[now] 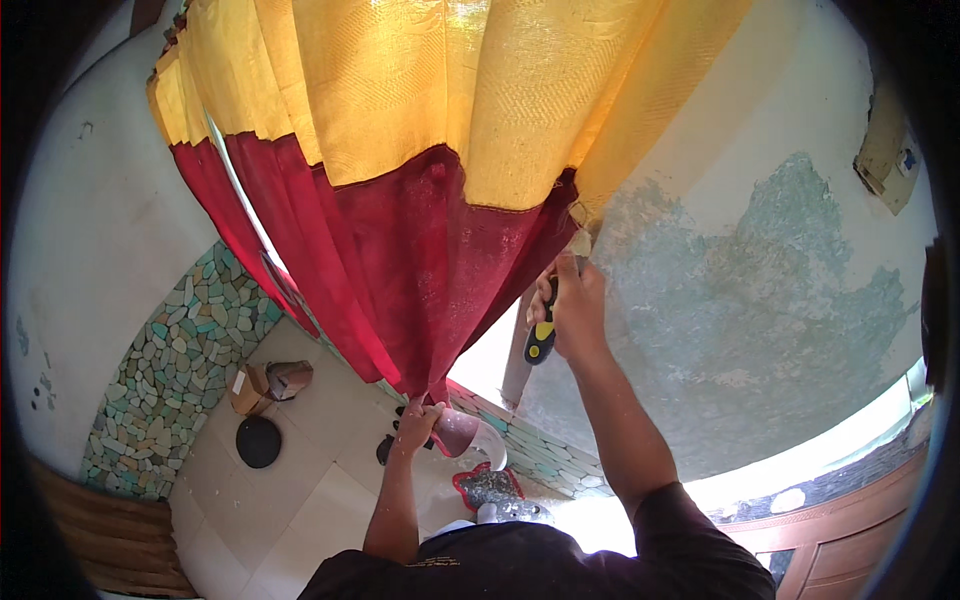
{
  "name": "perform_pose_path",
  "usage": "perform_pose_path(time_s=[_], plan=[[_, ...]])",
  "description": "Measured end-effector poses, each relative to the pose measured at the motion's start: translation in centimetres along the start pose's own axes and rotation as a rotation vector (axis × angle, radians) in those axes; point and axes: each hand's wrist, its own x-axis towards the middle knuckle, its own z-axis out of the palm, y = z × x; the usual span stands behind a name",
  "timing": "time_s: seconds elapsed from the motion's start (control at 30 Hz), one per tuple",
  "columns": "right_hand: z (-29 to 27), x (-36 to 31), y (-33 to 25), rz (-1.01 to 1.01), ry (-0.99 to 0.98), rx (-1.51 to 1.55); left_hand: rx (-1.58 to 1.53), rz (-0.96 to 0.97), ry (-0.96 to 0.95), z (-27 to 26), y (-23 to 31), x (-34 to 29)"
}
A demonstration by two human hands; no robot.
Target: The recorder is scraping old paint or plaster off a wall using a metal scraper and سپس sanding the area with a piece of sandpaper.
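Note:
A long curtain [400, 240], yellow above and dark red below, hangs before me and narrows towards its lower end. At that end my left hand [415, 427] is closed on the gathered red cloth. A pinkish, partly see-through container [462, 432] is right beside this hand; whether the fingers also hold it I cannot tell. My right hand [578, 305] grips a putty knife [541, 338] by its black and yellow handle. Its blade end points up at the wall by the curtain's right edge, partly hidden by my fingers.
Grey-green patches mark the white wall [760, 270] on the right. Pebble-like stone cladding [170, 370] covers the lower left wall. On the tiled floor [290, 490] are a cardboard box [250, 390], a round black object [258, 442] and a red-edged mat [488, 487]. A wooden door [850, 550] is at lower right.

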Motion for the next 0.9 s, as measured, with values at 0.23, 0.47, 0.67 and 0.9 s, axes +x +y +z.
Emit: perform_pose_path(time_s=[0.23, 0.47, 0.67, 0.9], plan=[[-1.1, -1.6, 3.1, 0.097, 0.015, -0.11, 0.044, -0.003, 0.008, -1.3, -1.3, 0.2], [0.0, -0.9, 0.3, 0.016, -0.028, -0.079, 0.182, 0.094, 0.126, -2.4, -2.4, 0.4], [-2.5, -0.8, 0.7, 0.011, -0.065, -0.048, 0.172, 0.123, 0.164, -2.1, -3.4, 0.9], [-4.2, -6.5, 0.8, 0.267, -0.146, -0.171, -0.016, -0.009, 0.165, -0.9, -0.4, 0.6]])
